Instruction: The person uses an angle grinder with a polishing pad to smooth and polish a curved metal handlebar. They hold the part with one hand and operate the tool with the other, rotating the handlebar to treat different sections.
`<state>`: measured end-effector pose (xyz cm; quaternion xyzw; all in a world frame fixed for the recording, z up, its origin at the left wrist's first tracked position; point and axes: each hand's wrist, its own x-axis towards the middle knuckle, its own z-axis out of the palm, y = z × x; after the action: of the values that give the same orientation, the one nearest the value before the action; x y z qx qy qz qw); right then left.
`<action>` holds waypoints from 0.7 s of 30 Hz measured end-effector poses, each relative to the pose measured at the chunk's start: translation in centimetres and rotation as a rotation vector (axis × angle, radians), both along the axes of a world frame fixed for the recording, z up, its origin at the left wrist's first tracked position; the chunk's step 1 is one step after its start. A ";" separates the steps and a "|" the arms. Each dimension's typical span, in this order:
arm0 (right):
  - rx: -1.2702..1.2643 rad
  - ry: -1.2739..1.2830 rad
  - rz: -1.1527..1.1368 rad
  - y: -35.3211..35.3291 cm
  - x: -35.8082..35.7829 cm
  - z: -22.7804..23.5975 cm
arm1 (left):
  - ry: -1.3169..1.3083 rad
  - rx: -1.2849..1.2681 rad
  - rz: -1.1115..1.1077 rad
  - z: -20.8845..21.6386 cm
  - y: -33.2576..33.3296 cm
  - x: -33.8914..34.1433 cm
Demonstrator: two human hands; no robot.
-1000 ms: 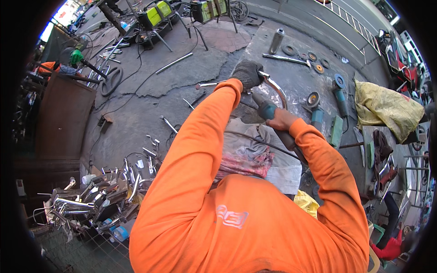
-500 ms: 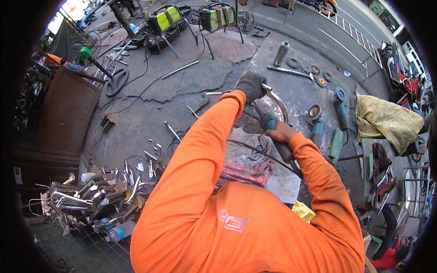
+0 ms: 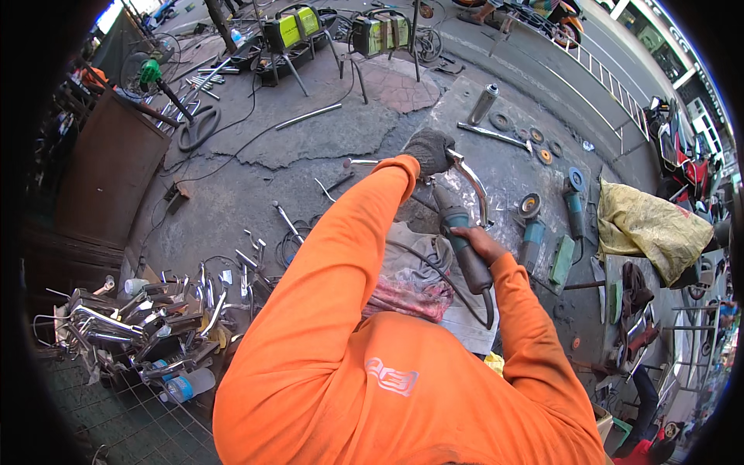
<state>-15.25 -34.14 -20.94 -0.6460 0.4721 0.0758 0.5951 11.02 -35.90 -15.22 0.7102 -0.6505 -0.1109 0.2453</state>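
Note:
My left hand [image 3: 430, 151], in a dark grey knitted glove, is closed around the upper end of a curved, shiny metal pipe [image 3: 478, 186]. The pipe bends down to the right, close to the worktop. In my bare right hand [image 3: 484, 245] is a teal and dark grey die grinder [image 3: 470, 262], gripped around its body. Its narrow nose points up and left, just below my gloved hand. Whether the tip touches the pipe cannot be made out. From the grinder's rear end a black cord loops back toward the left.
Angle grinders [image 3: 531, 232], loose discs [image 3: 545, 156] and a spray can [image 3: 483, 105] lie or stand on the worktop [image 3: 511, 182]. A yellowish sack [image 3: 651, 225] is at right. Bent metal parts [image 3: 116, 325] are heaped at left. Welding machines [image 3: 291, 29] stand at the back.
My right hand has come a little nearer to me, and the grinder's rear end has swung left. My left hand keeps its hold on the pipe. The whole view has shifted slightly.

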 end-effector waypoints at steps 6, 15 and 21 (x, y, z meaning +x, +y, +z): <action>0.392 -0.218 -0.328 2.1 -1.3 -2.5 | -0.103 -0.007 -0.030 -0.1 -0.3 0.3; 0.707 -0.545 -0.470 0.5 -2.1 -7.6 | -0.120 0.030 -0.047 -0.4 -0.9 0.2; 1.005 -0.761 -0.476 2.6 -2.7 -6.8 | 0.002 0.026 -0.054 0.1 -0.6 1.5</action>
<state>-17.97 -31.52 -27.77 -0.1506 0.2663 -0.0796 0.9487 12.49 -36.51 -15.12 0.6953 -0.6677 -0.1269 0.2335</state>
